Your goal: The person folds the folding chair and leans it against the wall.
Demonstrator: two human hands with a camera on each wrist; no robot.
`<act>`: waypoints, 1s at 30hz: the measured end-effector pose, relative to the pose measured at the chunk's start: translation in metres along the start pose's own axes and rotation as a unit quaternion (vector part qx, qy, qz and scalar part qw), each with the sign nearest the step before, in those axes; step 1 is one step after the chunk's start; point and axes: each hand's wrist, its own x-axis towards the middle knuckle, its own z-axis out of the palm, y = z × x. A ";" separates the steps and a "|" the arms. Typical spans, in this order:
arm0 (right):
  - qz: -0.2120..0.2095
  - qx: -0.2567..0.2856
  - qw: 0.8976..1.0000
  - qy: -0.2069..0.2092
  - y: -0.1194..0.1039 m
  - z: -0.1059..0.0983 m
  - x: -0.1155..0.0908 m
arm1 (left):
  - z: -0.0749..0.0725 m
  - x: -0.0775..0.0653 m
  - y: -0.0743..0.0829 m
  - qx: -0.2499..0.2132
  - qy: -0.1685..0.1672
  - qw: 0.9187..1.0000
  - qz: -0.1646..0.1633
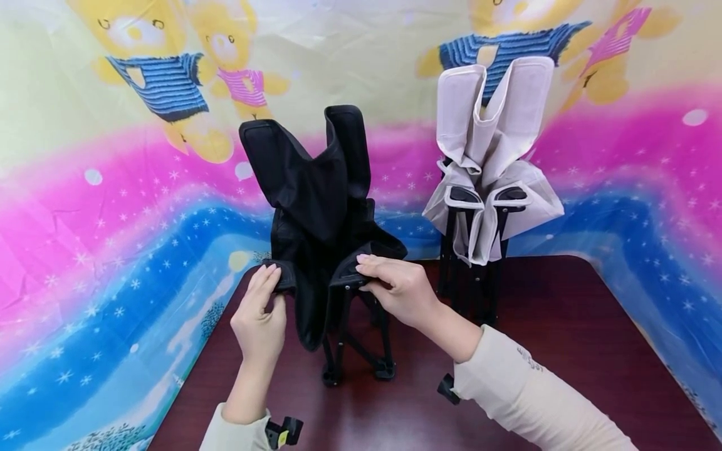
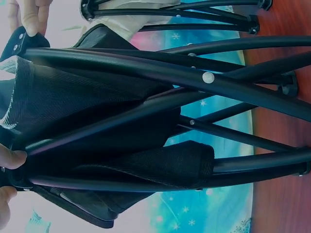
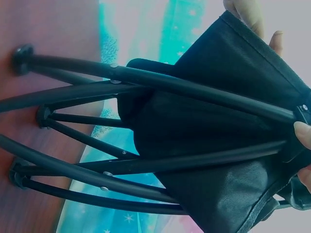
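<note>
A black folding chair (image 1: 316, 194) stands partly folded on the table, its fabric seat sagging between crossed metal legs. My left hand (image 1: 261, 319) pinches the chair's front left corner, thumb below and fingers on top. At the front right corner my right hand (image 1: 403, 289) grips the fabric and frame end the same way. In the left wrist view the crossed leg tubes (image 2: 209, 77) run from that corner down to the table. The right wrist view shows the black seat cloth (image 3: 204, 116) hanging among the tubes, with my right thumb (image 3: 303, 135) at the corner joint.
A white folding chair (image 1: 491, 156) with black legs stands folded behind and to the right, on the dark red-brown table (image 1: 564, 376). A patterned backdrop (image 1: 113, 250) with cartoon bears hangs around the table's back and sides. Both sleeves carry small black wrist mounts (image 1: 284, 432).
</note>
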 end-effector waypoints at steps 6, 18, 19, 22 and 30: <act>0.011 0.009 1.000 -0.011 0.000 0.001 0.002 | 0.001 0.002 0.003 -0.010 -0.003 1.000 0.006; 0.002 0.023 1.000 -0.006 0.001 0.004 0.007 | 0.002 0.005 0.007 -0.025 -0.011 1.000 0.011; 0.002 0.025 1.000 -0.006 0.002 0.004 0.007 | 0.003 0.005 0.007 -0.027 -0.011 1.000 0.013; 0.004 0.028 1.000 -0.009 0.002 0.005 0.008 | 0.003 0.006 0.007 -0.029 -0.013 0.999 0.018; 0.009 0.036 0.999 -0.017 0.003 0.004 0.011 | 0.006 0.009 0.007 -0.031 -0.021 0.999 0.029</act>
